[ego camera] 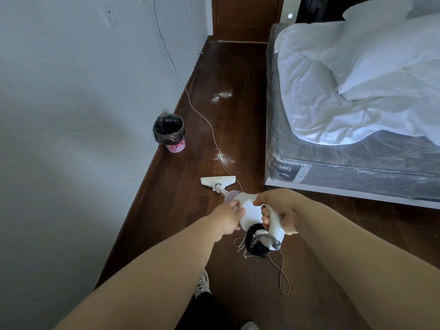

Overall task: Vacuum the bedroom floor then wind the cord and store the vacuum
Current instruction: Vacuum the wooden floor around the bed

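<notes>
**Vacuuming stage, early: debris ahead, cord out**

Pushing the vacuum [250, 210] along the strip between wall and bed [357, 91]. Floor head [217, 181] sits mid-floor; white debris [221, 95] farther up is not yet picked up, so I'd say vacuuming is barely started. Cord [202, 117] runs up the left wall, unwound; winding and storing remain. Right hand [281, 210] wraps the handle, fingers curled round it. Left hand [228, 217] grips the body's left side. Trash bin [170, 134] stands by the wall.

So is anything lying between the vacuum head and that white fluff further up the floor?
Yes. The cord trails across the floor from the vacuum head toward the white fluff, with small scraps beside it.
</notes>
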### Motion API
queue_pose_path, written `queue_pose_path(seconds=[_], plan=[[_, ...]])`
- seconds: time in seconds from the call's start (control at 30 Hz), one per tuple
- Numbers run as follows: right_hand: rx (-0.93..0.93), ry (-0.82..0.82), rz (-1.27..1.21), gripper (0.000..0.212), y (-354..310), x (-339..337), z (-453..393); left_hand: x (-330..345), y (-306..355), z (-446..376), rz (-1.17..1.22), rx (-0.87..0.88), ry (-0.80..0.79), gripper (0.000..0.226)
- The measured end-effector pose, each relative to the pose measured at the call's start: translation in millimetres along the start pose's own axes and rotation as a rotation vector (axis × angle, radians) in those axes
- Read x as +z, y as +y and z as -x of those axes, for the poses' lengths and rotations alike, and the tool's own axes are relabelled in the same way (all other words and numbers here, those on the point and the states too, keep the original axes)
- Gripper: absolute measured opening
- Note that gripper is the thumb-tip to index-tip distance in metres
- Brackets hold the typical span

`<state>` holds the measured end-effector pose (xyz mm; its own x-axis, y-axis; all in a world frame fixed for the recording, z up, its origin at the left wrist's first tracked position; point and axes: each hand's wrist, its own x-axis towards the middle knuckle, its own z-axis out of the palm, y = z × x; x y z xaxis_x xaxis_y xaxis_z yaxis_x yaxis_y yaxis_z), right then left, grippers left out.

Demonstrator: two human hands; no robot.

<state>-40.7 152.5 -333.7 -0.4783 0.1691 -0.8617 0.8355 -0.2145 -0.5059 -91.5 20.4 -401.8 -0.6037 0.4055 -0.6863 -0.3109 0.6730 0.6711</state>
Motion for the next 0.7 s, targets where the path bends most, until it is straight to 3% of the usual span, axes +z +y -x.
queue_pose_path(seconds=[0.3, 0.7], plan=[[0.005, 0.013, -0.067, 0.004, -47.5, 16.3, -48.2, -35.4, 13.9, -59.5, 0.082, 0.009, 0.066, 0.048], [0.034, 0.078, -0.126, 0.009, -135.3, 36.2, -99.9, -108.5, 51.2, -147.9, 0.035, 0.030, 0.011, 0.048]])
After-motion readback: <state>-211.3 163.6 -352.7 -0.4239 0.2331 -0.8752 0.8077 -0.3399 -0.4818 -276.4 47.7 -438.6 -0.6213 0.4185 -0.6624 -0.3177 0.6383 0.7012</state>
